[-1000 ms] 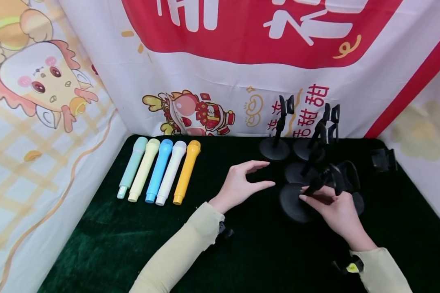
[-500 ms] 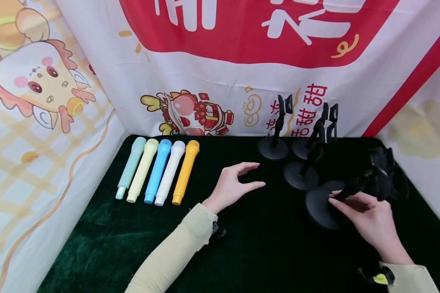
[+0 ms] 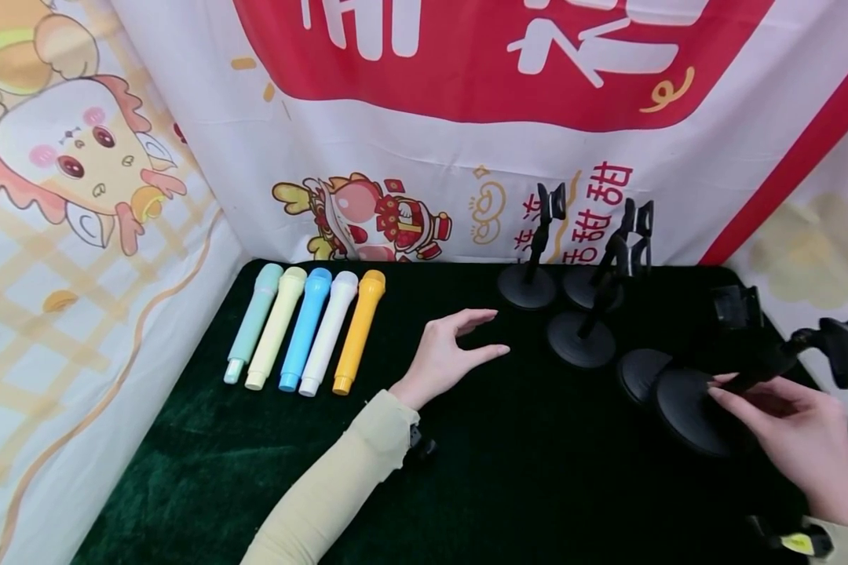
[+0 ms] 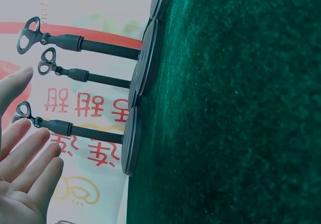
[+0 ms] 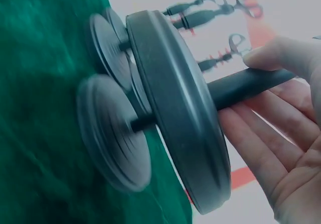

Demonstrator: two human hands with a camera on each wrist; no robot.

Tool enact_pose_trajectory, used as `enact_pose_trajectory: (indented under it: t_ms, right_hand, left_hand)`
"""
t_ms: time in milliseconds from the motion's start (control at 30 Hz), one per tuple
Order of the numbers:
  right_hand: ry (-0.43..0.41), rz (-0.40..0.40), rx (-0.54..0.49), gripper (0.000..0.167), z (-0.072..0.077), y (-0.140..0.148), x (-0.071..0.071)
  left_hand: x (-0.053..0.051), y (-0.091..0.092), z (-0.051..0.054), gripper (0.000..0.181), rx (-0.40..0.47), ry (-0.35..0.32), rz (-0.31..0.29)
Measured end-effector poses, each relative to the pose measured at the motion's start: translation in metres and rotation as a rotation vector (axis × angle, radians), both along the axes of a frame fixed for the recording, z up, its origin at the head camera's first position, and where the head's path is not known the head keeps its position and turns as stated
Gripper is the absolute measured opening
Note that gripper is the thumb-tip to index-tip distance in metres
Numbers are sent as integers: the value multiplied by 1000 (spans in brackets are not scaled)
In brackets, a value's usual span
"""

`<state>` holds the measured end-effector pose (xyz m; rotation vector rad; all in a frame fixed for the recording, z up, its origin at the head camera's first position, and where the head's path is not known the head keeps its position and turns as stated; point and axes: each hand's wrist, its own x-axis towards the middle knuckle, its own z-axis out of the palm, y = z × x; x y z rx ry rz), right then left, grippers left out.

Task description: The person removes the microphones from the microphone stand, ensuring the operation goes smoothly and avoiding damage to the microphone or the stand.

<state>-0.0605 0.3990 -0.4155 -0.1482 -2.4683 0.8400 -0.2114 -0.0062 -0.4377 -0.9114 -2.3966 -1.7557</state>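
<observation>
In the head view my right hand [image 3: 795,439] grips a black microphone stand [image 3: 699,412] by its pole, just above the round base. The right wrist view shows the pole [image 5: 246,87] between thumb and fingers, with the base [image 5: 178,108] off the cloth. Close behind it is another stand's base [image 3: 641,375]; its pole is mostly lost against the dark cloth. My left hand [image 3: 448,353] hovers with thumb and fingers apart, holding nothing. Beyond it stand three upright microphone stands, including a front one [image 3: 581,339] and a back-left one [image 3: 526,286].
Several toy microphones lie side by side at the left, among them a blue one [image 3: 305,329] and an orange one [image 3: 360,333]. Dark green cloth [image 3: 466,486] covers the table. A printed white curtain [image 3: 410,141] hangs behind.
My right hand has carried the held microphone stand to the right, past the stand near it. The left hand has drawn back slightly to the left, still holding nothing.
</observation>
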Motion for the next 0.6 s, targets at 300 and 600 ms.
enact_pose_trajectory:
  t_ms: [300,600]
  right_hand:
    - [102,33,-47,14,-1,36,-11]
    - [82,-39,-58,16,7,55,-42]
  left_hand:
    - [-2,-2,-1,53,-5,-15,1]
    - [-1,-2,-2,52,3,-12,7]
